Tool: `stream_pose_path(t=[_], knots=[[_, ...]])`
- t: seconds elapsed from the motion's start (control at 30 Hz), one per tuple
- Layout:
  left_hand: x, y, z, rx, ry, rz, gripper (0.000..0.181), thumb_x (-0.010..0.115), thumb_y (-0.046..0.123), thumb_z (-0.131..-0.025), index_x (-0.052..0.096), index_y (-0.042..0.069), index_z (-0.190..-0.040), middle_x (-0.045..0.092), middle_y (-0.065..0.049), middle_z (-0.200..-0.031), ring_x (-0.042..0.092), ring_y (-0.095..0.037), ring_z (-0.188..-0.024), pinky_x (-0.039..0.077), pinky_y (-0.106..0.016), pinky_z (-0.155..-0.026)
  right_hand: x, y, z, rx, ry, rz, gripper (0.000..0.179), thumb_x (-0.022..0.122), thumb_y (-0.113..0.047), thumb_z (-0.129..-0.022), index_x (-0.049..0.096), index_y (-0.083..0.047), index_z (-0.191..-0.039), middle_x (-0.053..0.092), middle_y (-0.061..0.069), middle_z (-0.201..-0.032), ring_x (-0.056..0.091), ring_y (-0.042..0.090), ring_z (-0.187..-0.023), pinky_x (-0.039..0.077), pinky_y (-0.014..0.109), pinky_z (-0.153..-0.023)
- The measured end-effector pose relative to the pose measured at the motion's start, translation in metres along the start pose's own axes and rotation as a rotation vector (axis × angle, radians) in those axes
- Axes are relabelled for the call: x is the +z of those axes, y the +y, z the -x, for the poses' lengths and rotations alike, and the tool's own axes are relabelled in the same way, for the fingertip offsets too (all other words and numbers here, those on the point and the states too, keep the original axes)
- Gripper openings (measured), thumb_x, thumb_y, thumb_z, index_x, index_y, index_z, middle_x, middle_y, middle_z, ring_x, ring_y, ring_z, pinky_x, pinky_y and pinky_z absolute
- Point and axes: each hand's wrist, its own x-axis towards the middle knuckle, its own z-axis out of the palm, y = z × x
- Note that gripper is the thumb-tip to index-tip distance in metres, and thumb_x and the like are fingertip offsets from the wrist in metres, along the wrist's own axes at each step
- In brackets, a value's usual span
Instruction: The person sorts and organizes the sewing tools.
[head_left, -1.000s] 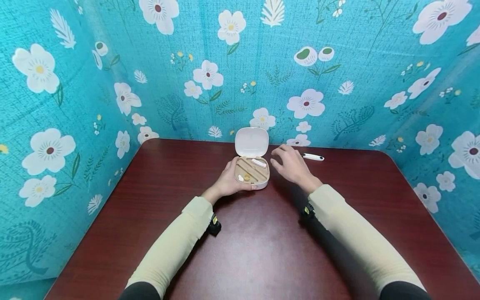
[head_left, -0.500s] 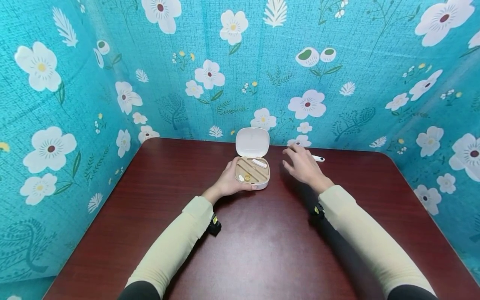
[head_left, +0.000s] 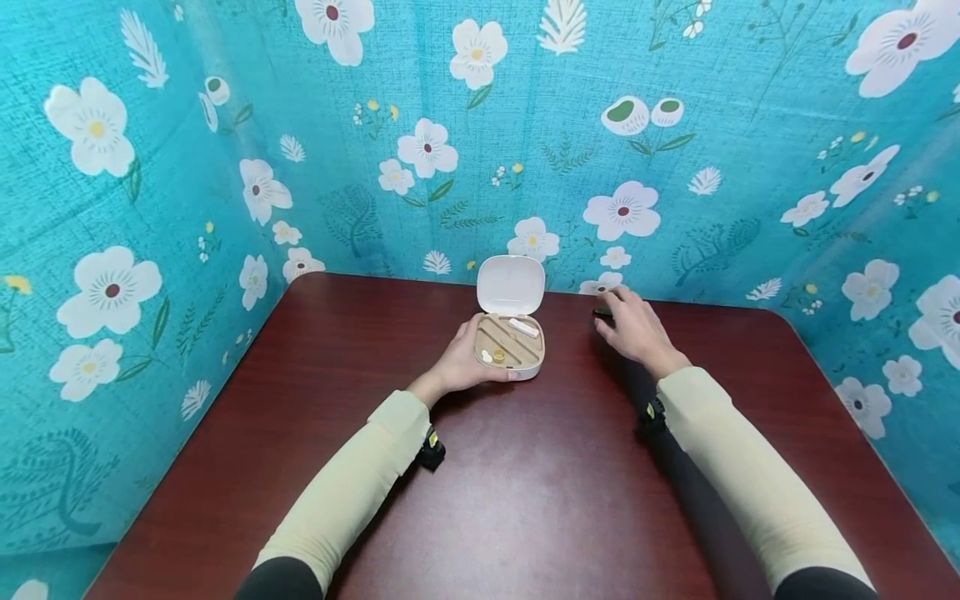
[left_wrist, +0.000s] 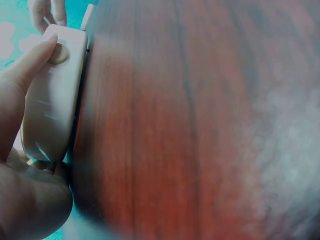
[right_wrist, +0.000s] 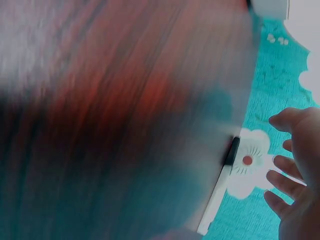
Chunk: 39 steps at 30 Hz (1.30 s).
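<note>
My left hand (head_left: 459, 358) grips the left side of a small white case (head_left: 530, 372), its thumb along the front. The lid (head_left: 512, 285) stands up, and the tan lining holds a gold ring (head_left: 499, 356), a small white piece (head_left: 487, 357) and a white bar (head_left: 523, 327). In the left wrist view the thumb lies beside a round button (left_wrist: 58, 54) on the case's front. My right hand (head_left: 637, 332) hovers over a slim white-handled tool (right_wrist: 216, 195) with a black end, fingers spread and loosely bent, apart from it. The head view shows only its black end.
The dark red wooden table (head_left: 480, 500) has its back edge against a turquoise floral curtain (head_left: 420, 217). Both the case and the tool lie close to that edge. Another curtain side (head_left: 172, 275) stands at the left.
My right hand has moved right, away from the case and over the white-handled tool, now covering its handle in the head view. The left hand keeps its grip on the case.
</note>
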Motion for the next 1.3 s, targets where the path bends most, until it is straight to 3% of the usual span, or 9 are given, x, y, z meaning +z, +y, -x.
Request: stream_pose_path(t=[0.43, 0.7, 1.0, 1.3], knots=[[-0.001, 0.001, 0.0, -0.009, -0.008, -0.003, 0.112, 0.099, 0.038, -0.062, 0.036, 0.015, -0.151, 0.045, -0.01, -0.139, 0.047, -0.024, -0.125, 0.04, -0.042, -0.108, 0.001, 0.021, -0.007, 0.109, -0.114, -0.016, 0.058, 0.063, -0.019, -0.1, 0.044, 0.006, -0.149, 0.038, 0.032, -0.152, 0.041, 0.051, -0.135, 0.037, 0.065, -0.107], [-0.001, 0.002, 0.001, -0.01, -0.003, -0.001, 0.111, 0.099, 0.038, -0.062, 0.036, 0.016, -0.151, 0.045, -0.01, -0.139, 0.048, -0.024, -0.125, 0.04, -0.042, -0.108, 0.003, 0.028, -0.011, 0.163, -0.171, -0.028, 0.059, 0.062, -0.018, -0.101, 0.042, 0.01, -0.148, 0.04, 0.037, -0.146, 0.044, 0.054, -0.13, 0.039, 0.067, -0.103], [0.0, 0.002, 0.002, 0.003, 0.002, 0.015, 0.109, 0.099, 0.036, -0.063, 0.038, 0.013, -0.15, 0.046, -0.011, -0.138, 0.048, -0.025, -0.124, 0.041, -0.043, -0.107, 0.008, 0.033, -0.01, 0.196, -0.182, -0.022, 0.034, 0.061, -0.013, -0.1, 0.059, 0.01, -0.126, 0.057, 0.031, -0.121, 0.056, 0.045, -0.107, 0.048, 0.059, -0.088], [-0.001, 0.001, 0.002, 0.01, 0.008, 0.007, 0.11, 0.099, 0.036, -0.062, 0.038, 0.013, -0.15, 0.046, -0.012, -0.138, 0.048, -0.025, -0.124, 0.041, -0.043, -0.107, 0.004, 0.031, -0.012, 0.214, -0.196, -0.061, 0.025, 0.061, -0.008, -0.1, 0.067, 0.007, -0.119, 0.063, 0.027, -0.116, 0.059, 0.039, -0.102, 0.05, 0.057, -0.086]])
